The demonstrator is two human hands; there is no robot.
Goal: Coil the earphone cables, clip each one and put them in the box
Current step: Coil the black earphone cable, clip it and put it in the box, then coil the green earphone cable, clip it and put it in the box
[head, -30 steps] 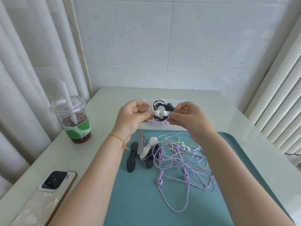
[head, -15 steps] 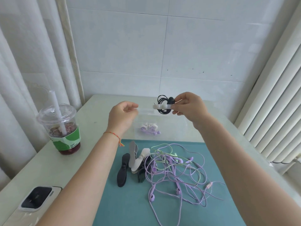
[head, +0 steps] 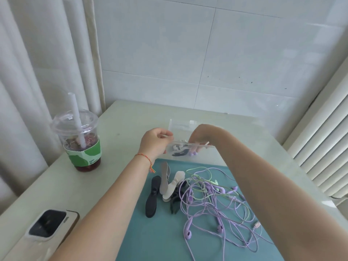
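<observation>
Left hand (head: 153, 141) is pinching the near left edge of the clear box (head: 180, 123), fingers curled on its rim. Right hand (head: 199, 137) is reaching down into the box; its fingers are hidden behind the wall, so its grip cannot be told. Black coil (head: 180, 153) is lying inside beside a purple one (head: 193, 153). Loose purple and green cables (head: 212, 202) are lying tangled on the teal mat (head: 160, 240), clips (head: 165, 187) just left of them. Cup (head: 79, 140) and phone (head: 47, 226) are sitting at left.
</observation>
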